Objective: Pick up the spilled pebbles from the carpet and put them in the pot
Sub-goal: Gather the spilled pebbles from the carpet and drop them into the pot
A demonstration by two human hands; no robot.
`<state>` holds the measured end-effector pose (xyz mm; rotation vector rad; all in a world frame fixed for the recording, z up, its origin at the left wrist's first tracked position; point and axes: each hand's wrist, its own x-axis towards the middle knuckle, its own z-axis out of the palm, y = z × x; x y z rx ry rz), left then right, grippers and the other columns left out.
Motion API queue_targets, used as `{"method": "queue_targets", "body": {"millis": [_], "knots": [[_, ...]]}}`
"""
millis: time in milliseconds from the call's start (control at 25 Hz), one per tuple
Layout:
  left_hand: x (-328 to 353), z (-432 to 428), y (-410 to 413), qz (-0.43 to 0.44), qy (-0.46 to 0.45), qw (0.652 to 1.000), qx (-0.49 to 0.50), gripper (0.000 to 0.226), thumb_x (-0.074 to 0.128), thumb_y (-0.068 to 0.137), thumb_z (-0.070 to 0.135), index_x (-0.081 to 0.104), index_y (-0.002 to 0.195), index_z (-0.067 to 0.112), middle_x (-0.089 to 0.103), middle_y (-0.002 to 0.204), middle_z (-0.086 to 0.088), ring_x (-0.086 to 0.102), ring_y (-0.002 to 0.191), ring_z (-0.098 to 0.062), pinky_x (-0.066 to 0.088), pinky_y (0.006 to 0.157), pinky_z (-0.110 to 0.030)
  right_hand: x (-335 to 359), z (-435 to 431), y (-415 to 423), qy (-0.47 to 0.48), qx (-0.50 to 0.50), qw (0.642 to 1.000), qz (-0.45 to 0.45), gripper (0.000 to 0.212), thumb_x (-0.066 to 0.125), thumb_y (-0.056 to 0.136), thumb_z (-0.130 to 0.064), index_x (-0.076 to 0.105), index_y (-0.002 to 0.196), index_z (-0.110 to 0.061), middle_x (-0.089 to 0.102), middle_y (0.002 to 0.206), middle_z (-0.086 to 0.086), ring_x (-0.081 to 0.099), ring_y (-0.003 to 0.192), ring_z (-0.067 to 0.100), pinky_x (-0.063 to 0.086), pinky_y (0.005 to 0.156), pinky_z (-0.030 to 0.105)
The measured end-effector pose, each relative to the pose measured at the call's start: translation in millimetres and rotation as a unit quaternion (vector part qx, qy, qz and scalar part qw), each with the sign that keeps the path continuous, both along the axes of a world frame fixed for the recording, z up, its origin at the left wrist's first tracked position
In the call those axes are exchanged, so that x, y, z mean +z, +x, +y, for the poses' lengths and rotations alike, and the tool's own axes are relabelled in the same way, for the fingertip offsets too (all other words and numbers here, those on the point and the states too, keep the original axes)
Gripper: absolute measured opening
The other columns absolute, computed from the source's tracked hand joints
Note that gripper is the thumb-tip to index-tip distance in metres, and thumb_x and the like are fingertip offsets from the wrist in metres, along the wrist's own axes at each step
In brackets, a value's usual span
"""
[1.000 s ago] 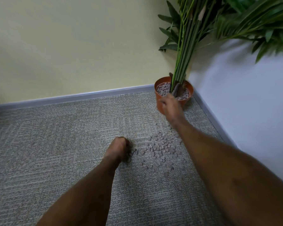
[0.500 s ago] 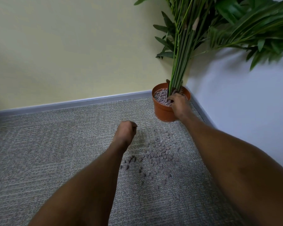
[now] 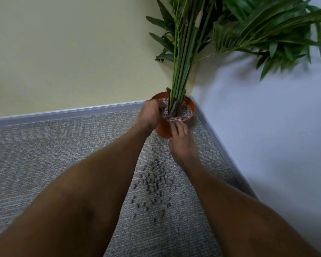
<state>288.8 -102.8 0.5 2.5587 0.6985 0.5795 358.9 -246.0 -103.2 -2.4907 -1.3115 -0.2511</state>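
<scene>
The orange pot (image 3: 192, 108) stands in the room corner with green stalks rising from it and grey-brown pebbles (image 3: 186, 113) on its soil. Several spilled pebbles (image 3: 156, 180) lie scattered on the grey carpet (image 3: 44, 154) in front of the pot. My left hand (image 3: 150, 114) is curled into a fist over the pot's left rim, and what it holds is hidden by the fingers. My right hand (image 3: 180, 141) is just in front of the pot, its fingers stretched out and apart, the tips touching the front rim.
A yellow wall (image 3: 72, 52) runs along the back and a white wall (image 3: 267, 127) along the right, both with a grey skirting strip (image 3: 63, 113). The plant's leaves (image 3: 258, 30) hang over the upper right.
My left hand closed on pebbles at the pile, lifted as a fist and moved up to the pot's left rim. My right hand drew back from inside the pot to its front rim.
</scene>
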Motion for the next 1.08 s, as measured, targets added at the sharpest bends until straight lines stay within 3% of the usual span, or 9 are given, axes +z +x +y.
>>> {"method": "queue_targets", "body": {"millis": [120,160,240,360,520,640,760,960,1080], "knots": [[-11.0,-2.5,16.8,-0.018,-0.036,0.999,-0.016,0.028,0.049,0.096,-0.002,0.071,0.114,-0.004,0.068,0.077,0.015,0.061,0.061,0.018,0.045,0.057,-0.001,-0.4,2.9,-0.3,-0.006,-0.004,1.0,0.007,0.076,0.063,0.094,-0.019,0.029,0.162,-0.011,0.037,0.164,0.009,0.03,0.154,0.027,0.038,0.123,0.046],[-14.5,-2.0,18.6,-0.01,-0.04,0.999,-0.019,0.029,0.05,0.097,-0.002,0.069,0.118,-0.007,0.072,0.089,0.006,0.061,0.063,0.019,0.043,0.059,0.001,-0.4,3.6,-0.1,-0.005,-0.003,1.0,0.006,0.077,0.065,0.093,-0.018,0.03,0.161,-0.011,0.038,0.163,0.01,0.031,0.153,0.027,0.038,0.122,0.045],[-17.1,-1.9,16.4,0.007,-0.044,0.999,-0.02,0.027,0.057,0.097,0.006,0.076,0.116,0.006,0.076,0.11,-0.01,0.069,0.082,0.002,0.051,0.072,-0.013,-2.4,1.9,1.5,-0.005,0.002,1.0,-0.005,0.078,0.066,0.092,-0.018,0.031,0.161,-0.009,0.04,0.162,0.011,0.033,0.153,0.027,0.038,0.122,0.045],[-22.0,1.9,8.0,0.022,-0.035,0.999,-0.026,0.025,0.061,0.096,0.018,0.077,0.114,0.019,0.074,0.121,-0.009,0.07,0.107,-0.025,0.055,0.087,-0.032,-4.8,1.1,0.5,-0.006,0.007,0.999,-0.031,0.08,0.067,0.091,-0.019,0.031,0.161,-0.008,0.041,0.162,0.013,0.033,0.152,0.029,0.035,0.124,0.049],[-29.6,10.6,-6.2,0.044,0.065,0.997,-0.023,0.037,0.059,0.096,0.016,0.068,0.131,0.016,0.063,0.139,-0.009,0.055,0.13,-0.028,0.049,0.105,-0.042,-3.5,8.3,-9.4,-0.013,-0.011,0.999,-0.046,0.078,0.062,0.092,-0.023,0.029,0.161,-0.005,0.039,0.163,0.016,0.032,0.153,0.032,0.029,0.126,0.051],[-37.6,17.9,-31.3,0.084,0.131,0.988,-0.022,0.042,0.06,0.095,0.015,0.062,0.137,0.016,0.059,0.144,-0.008,0.049,0.134,-0.029,0.045,0.109,-0.046,-2.7,11.1,-17.5,-0.027,-0.018,0.998,-0.061,0.074,0.056,0.096,-0.028,0.029,0.161,-0.003,0.035,0.164,0.021,0.03,0.154,0.035,0.024,0.128,0.054],[-52.6,23.7,-68.5,0.126,0.157,0.979,-0.024,0.044,0.061,0.097,0.018,0.057,0.141,0.017,0.052,0.149,-0.009,0.047,0.137,-0.029,0.043,0.111,-0.045,-2.8,8.4,-27.1,-0.053,0.013,0.991,-0.12,0.067,0.057,0.098,-0.031,0.038,0.156,-0.004,0.044,0.158,0.02,0.041,0.148,0.034,0.028,0.125,0.054],[-77.5,37.0,-157.1,0.181,0.158,0.971,0.009,0.041,0.058,0.099,0.023,0.056,0.139,0.017,0.045,0.153,-0.009,0.045,0.139,-0.029,0.041,0.112,-0.045,-3.6,16.0,-74.9,-0.065,0.132,0.984,-0.101,0.051,0.052,0.098,-0.024,0.046,0.146,-0.009,0.053,0.143,0.013,0.052,0.128,0.029,0.039,0.11,0.044],[-86.6,46.4,-211.9,0.219,0.15,0.964,0.022,0.042,0.056,0.1,0.026,0.055,0.141,0.019,0.044,0.153,-0.007,0.045,0.139,-0.027,0.041,0.112,-0.043,-5.8,28.0,-124.5,-0.085,0.284,0.953,-0.056,0.042,0.052,0.099,-0.022,0.051,0.14,-0.012,0.055,0.138,0.011,0.054,0.124,0.029,0.042,0.107,0.043]]}}
